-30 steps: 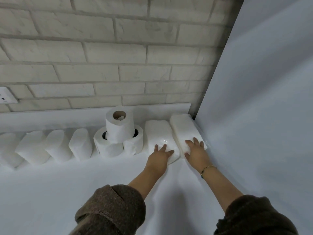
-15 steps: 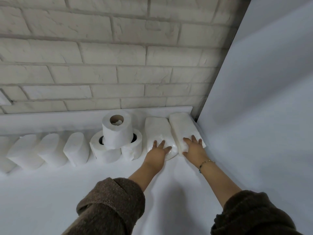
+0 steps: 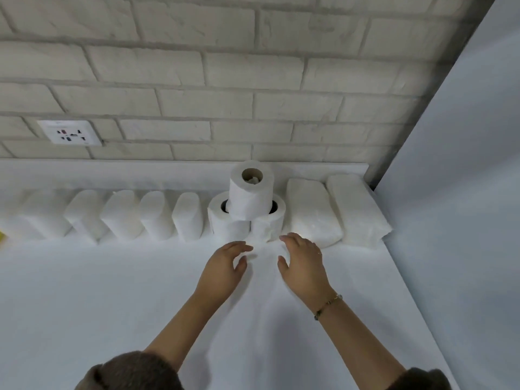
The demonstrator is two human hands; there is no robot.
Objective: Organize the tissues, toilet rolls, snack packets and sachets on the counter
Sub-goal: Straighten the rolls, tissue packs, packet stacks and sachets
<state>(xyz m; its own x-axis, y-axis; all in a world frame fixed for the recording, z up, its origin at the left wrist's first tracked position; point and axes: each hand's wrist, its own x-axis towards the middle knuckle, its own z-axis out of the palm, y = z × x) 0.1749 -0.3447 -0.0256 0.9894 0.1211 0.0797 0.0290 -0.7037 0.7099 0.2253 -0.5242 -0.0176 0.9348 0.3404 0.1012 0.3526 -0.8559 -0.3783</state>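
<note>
Three white toilet rolls stand at the back of the white counter [image 3: 112, 291]: the top roll [image 3: 249, 199] rests on the left roll [image 3: 225, 223] and the right roll [image 3: 268, 222]. Two wrapped tissue packs lie flat to their right, one [image 3: 312, 212] beside the rolls and one [image 3: 357, 209] in the corner. A row of several upright tissue packs [image 3: 157, 215] runs leftward. My left hand [image 3: 225, 268] and my right hand [image 3: 304, 266] hover just in front of the rolls, fingers apart, holding nothing.
A brick wall with a power socket [image 3: 69, 133] rises behind the counter. A plain white side panel [image 3: 464, 192] closes off the right. A small yellow item [image 3: 1, 237] peeks in at the left edge.
Both hands have left the two flat tissue packs and moved left and back, now in front of the stacked rolls. The view has shifted left, showing more of the row.
</note>
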